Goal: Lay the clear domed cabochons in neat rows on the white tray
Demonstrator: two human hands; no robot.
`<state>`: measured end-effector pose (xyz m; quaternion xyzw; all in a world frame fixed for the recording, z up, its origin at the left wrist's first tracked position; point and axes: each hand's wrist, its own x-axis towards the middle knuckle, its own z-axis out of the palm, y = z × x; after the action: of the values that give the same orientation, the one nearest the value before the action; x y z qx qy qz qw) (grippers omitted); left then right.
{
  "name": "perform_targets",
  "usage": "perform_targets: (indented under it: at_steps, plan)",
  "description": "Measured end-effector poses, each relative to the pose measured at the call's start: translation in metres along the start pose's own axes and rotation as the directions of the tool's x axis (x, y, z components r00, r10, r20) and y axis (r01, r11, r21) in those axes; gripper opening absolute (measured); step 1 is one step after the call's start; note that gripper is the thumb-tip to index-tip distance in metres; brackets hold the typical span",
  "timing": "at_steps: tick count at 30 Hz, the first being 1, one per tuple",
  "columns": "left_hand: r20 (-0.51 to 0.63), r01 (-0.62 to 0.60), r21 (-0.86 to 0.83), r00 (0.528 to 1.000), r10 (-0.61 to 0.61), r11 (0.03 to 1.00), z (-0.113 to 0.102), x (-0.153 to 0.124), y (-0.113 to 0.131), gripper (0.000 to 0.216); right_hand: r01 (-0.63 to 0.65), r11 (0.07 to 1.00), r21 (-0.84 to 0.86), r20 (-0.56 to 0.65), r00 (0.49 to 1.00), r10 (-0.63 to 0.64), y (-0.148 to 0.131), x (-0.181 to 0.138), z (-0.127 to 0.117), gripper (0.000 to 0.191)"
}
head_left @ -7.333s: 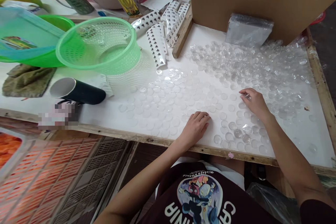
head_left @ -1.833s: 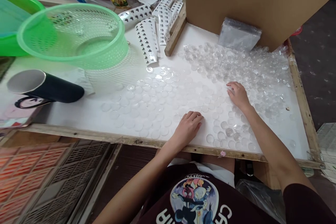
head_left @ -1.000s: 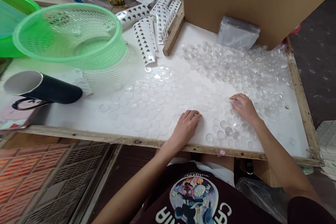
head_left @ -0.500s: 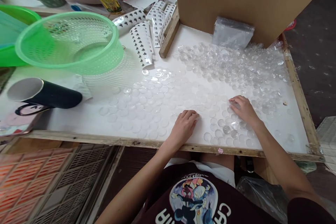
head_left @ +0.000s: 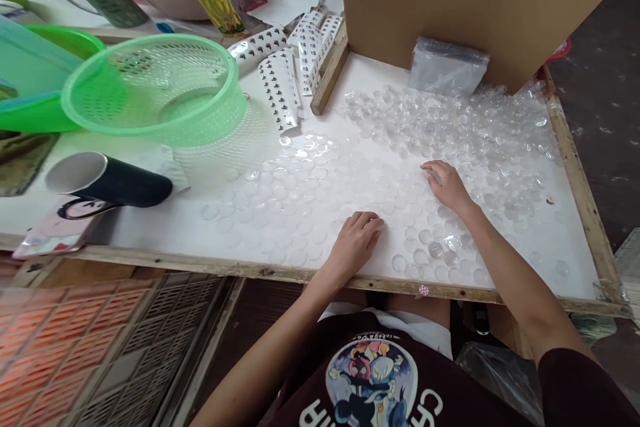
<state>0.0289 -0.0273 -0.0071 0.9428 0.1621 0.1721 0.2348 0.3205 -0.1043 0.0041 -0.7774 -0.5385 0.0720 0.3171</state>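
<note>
Many small clear domed discs lie on the white tabletop. A spread-out group of discs covers the middle left, and a heaped pile of discs fills the back right. My left hand rests near the front edge, fingers loosely bent and thumb a little apart, touching the surface beside the spread discs. My right hand reaches over the discs just in front of the pile, its fingers extended and thumb apart. Neither hand shows a disc held; what lies under the fingertips is hidden.
A green basket and a dark cylinder stand at left, with a phone near the cylinder. Printed sticker strips lie behind. A cardboard panel, a clear plastic packet and a wooden rim bound the right side.
My right hand has moved away from me and slightly left, toward the pile. My left hand stays almost in place. The whole view has shifted a little.
</note>
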Motion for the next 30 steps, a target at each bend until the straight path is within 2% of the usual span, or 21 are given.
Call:
perform_targets:
  at_steps: [4,8,12,20,22,26,30]
  plan:
    - [-0.001,0.001,0.000,1.000,-0.001,1.000,0.000,-0.001,0.000,0.023,-0.046,0.999,0.022,-0.032,0.998,0.047,0.000,-0.020,-0.021,0.022]
    - [0.006,-0.001,-0.011,1.000,0.001,1.000,0.000,0.000,0.001,0.025,-0.084,0.996,0.014,0.024,0.996,0.083,0.000,-0.051,-0.036,0.023]
    - [0.010,0.003,0.009,1.000,-0.003,1.000,0.000,0.000,0.001,0.025,-0.088,0.996,-0.026,0.075,0.993,0.090,0.001,-0.067,-0.033,0.027]
    - [-0.055,0.097,0.099,0.994,-0.092,0.990,-0.003,-0.002,0.003,0.029,-0.093,0.994,-0.065,-0.033,0.995,0.091,0.000,-0.072,-0.035,0.020]
    - [-0.052,0.066,0.101,0.997,-0.061,0.993,-0.004,-0.002,0.004,0.029,-0.081,0.995,-0.063,-0.005,0.997,0.081,-0.002,-0.081,-0.038,0.018]
    - [0.039,-0.057,0.086,0.998,0.054,0.995,-0.003,0.000,0.006,0.027,-0.057,0.996,-0.075,0.064,0.996,0.062,-0.005,-0.094,-0.039,0.016]
    - [0.002,-0.009,0.140,1.000,0.009,0.990,-0.003,0.000,0.006,0.025,-0.082,0.993,-0.083,0.070,0.994,0.088,-0.007,-0.094,-0.037,0.012]
